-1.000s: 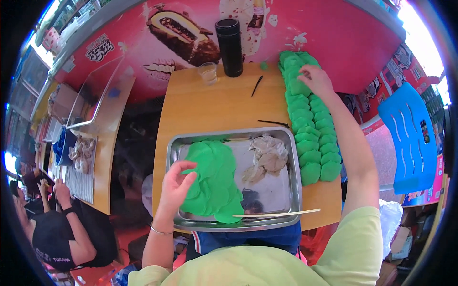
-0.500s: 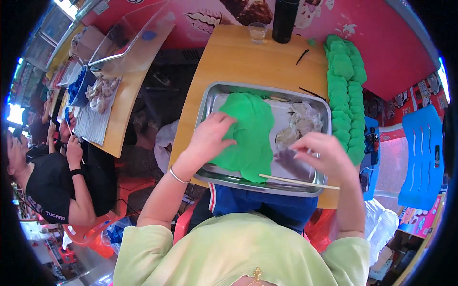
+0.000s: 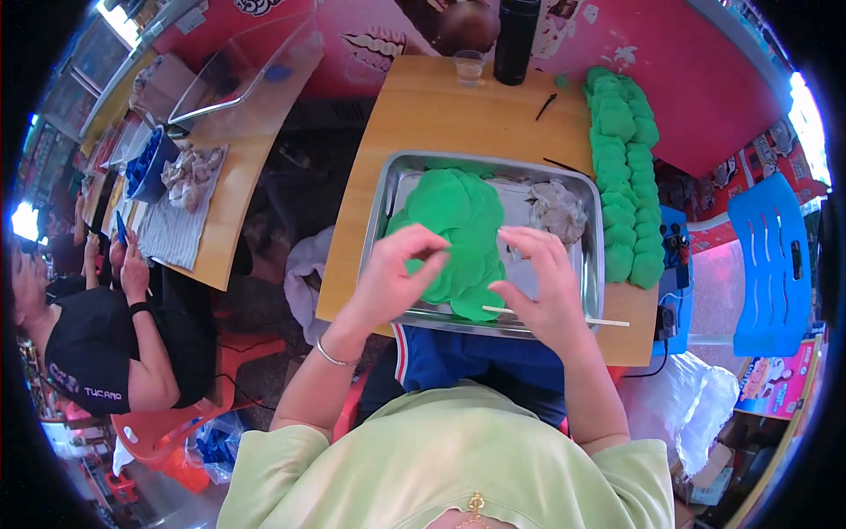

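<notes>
Before me a steel tray (image 3: 381,189) holds a pile of thin green round sheets (image 3: 449,212), overlapping one another. Over the lower left of the pile hovers my left hand (image 3: 392,278), its thumb and fingertips drawn together; anything between them is too small to make out. My right hand (image 3: 548,286) is at the pile's right edge, thumb and fingers spread apart, with nothing visible in it. A pale thin stick (image 3: 608,323) lies across the tray's near rim, passing behind the right hand. Crumpled greyish cloth (image 3: 557,212) sits in the tray's right part.
Stacked green bundles (image 3: 621,176) line the wooden table's right side. A black bottle (image 3: 515,44), a clear cup (image 3: 469,69) and dark thin ties (image 3: 546,107) stand or lie farther back. A blue chair (image 3: 768,269) is at right. Another person (image 3: 115,344) works at left.
Both hands have come closer together over the green sheets: the right moved left from near the cloth, the left shifted right and slightly down. The view has shifted a little.
</notes>
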`<state>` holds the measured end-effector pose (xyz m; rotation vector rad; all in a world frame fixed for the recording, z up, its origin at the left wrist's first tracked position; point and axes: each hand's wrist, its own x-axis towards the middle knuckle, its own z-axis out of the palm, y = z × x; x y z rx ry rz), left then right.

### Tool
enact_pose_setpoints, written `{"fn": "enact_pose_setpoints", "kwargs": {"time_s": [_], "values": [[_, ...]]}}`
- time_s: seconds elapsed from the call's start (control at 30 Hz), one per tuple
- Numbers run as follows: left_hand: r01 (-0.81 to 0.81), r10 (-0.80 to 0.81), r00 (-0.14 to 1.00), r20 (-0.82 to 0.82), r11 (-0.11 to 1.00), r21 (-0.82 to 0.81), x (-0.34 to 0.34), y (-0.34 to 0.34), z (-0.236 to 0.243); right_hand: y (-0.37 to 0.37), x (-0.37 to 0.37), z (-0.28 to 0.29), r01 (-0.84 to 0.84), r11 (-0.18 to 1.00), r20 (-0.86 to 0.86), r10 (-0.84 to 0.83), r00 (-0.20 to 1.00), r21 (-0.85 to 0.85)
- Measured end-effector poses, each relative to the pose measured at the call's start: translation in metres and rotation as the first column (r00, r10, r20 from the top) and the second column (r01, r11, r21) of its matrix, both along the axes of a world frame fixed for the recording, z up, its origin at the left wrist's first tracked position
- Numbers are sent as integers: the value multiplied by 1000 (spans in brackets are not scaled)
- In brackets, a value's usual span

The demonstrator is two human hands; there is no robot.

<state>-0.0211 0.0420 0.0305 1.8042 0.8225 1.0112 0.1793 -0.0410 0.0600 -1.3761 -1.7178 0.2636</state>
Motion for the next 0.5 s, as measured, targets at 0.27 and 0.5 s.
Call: {"fn": "enact_pose_setpoints", "kwargs": {"time_s": [0.27,0.5], "values": [[194,-92,956,277,908,-371,17,-39,12,-10,-16,-1,-80,984,-181,51,982,-157],[140,-103,985,139,946,-293,8,-43,0,-23,-13,-11,-75,957,-525,-87,847,-280]]}}
